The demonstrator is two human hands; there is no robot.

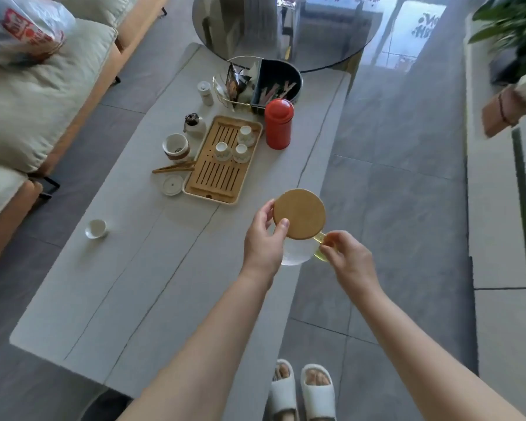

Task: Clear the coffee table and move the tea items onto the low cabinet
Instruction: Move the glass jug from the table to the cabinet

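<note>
Above coffee table [128,287]: lid [299,214] between left fingers [281,227].

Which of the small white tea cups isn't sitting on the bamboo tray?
The lone small white cup near the coffee table's left edge, by the sofa. The other three cups stand clustered on the bamboo tray.

A sofa [43,95] bears a plastic bag [22,28]; plant [516,28] opposite.

One head-worn wide-angle view looks steeply down and forward from standing height. The coffee table [128,287] stretches beyond the fingertips of the left hand [263,238] and right hand [345,256], slippers [302,390] below.
</note>
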